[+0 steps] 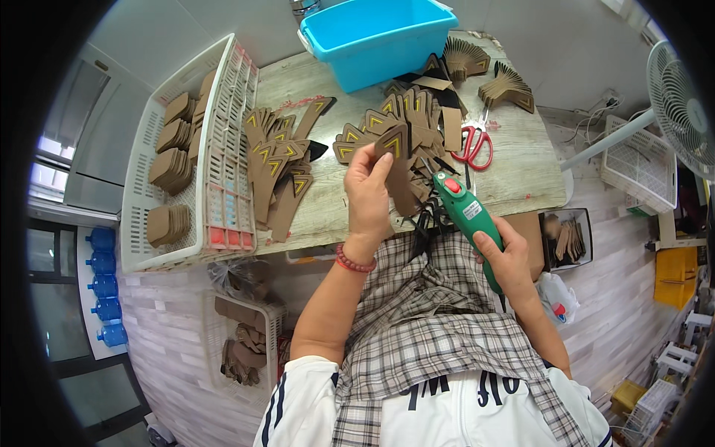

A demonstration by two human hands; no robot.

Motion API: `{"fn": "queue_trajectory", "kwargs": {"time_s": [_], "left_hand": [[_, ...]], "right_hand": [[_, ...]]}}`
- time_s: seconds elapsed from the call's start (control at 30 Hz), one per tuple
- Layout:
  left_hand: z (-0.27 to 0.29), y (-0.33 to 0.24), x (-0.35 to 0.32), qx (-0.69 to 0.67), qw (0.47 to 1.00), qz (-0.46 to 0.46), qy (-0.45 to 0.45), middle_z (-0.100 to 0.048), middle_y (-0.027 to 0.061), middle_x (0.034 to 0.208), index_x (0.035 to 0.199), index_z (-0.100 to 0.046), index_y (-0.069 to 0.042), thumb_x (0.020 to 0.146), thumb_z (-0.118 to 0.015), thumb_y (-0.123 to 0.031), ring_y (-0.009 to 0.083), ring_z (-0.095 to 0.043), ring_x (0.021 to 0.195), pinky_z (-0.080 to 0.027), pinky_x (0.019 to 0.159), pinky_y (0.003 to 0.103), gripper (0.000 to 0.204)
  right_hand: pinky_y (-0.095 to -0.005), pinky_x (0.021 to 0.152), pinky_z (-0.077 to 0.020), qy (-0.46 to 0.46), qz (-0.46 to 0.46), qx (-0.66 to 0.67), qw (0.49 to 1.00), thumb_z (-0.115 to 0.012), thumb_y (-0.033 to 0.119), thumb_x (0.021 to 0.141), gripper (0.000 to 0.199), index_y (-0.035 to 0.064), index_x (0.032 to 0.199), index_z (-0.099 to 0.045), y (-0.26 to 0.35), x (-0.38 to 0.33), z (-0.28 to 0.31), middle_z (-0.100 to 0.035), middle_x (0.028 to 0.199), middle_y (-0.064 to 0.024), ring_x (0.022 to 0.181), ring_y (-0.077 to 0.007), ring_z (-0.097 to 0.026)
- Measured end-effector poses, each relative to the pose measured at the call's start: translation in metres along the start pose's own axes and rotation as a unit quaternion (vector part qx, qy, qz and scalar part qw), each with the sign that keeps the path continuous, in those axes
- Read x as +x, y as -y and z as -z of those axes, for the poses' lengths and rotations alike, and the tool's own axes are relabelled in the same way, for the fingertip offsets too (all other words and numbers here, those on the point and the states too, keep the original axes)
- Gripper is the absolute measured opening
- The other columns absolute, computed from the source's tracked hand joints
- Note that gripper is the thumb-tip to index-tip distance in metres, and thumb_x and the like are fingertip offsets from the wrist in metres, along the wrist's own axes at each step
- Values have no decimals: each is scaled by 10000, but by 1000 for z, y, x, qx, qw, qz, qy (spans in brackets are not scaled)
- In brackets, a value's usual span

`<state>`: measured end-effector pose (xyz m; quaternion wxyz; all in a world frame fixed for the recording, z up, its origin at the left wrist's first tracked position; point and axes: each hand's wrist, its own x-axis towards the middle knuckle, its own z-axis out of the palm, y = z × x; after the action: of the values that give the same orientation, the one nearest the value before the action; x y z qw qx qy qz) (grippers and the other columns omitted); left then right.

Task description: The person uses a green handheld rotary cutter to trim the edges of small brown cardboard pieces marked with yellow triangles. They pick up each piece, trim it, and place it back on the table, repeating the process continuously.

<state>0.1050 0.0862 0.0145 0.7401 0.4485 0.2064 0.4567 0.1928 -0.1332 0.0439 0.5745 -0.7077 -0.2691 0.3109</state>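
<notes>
Your left grip (367, 186) pinches the flat brown strip with a yellow chevron (400, 179) over the table (532, 165); it looks light, probably bendable: hold its edges. Your right grip (509, 257) wraps the green, red-buttoned handheld tool (468, 208).

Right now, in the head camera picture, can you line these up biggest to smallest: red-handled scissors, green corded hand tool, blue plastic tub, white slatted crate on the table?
1. White slatted crate
2. Blue plastic tub
3. Green corded hand tool
4. Red-handled scissors, partly hidden
</notes>
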Motion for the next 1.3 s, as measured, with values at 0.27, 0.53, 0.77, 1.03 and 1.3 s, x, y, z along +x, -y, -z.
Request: {"fn": "queue_trajectory", "kwargs": {"time_s": [0.27, 0.53, 0.77, 1.03, 1.3], "left_hand": [[-20, 13, -11, -86, 987, 129, -33, -691, 30, 854, 912, -636, -59, 900, -631, -82, 92, -629, 726, -488, 675, 245, 27], [-25, 22, -13, -107, 980, 165, -30, -696, 36, 832, 907, -642, -58, 889, -646, -81, 96, -633, 690, -487, 651, 241, 29], [-27, 27, -23, -100, 975, 197, -22, -684, 24, 807, 901, -641, -56, 889, -649, -95, 91, -613, 672, -485, 647, 244, 41], [-30, 32, -42, -69, 977, 201, 4, -662, 9, 763, 851, -650, -39, 882, -658, -95, 69, -575, 637, -460, 607, 217, 64], [-18, 25, -36, -27, 990, 137, -22, -673, 13, 866, 977, -654, 2, 893, -637, -57, 55, -589, 726, -473, 676, 194, 103]], "right_hand": [[-213, 559, -450, -30, -6, 21, 999, -672, 218, 894, 351, -18, 1147, -611, 1, 2, 2, -598, 751, -4, 612, -55, -531], [-209, 558, -452, -26, -7, 23, 999, -671, 225, 899, 365, -25, 1157, -607, -2, 4, 3, -598, 765, -6, 610, -56, -531], [-203, 557, -446, -41, 9, 44, 998, -672, 223, 899, 373, -23, 1170, -601, -1, 6, 0, -595, 766, -5, 613, -54, -529], [-205, 556, -446, -48, 13, 34, 998, -672, 225, 900, 384, -26, 1180, -593, 2, 7, 2, -600, 791, -10, 617, -51, -522], [-210, 559, -448, -44, 3, 26, 999, -661, 203, 904, 382, -23, 1203, -584, 3, 3, 8, -598, 793, -6, 633, -53, -523]]}}
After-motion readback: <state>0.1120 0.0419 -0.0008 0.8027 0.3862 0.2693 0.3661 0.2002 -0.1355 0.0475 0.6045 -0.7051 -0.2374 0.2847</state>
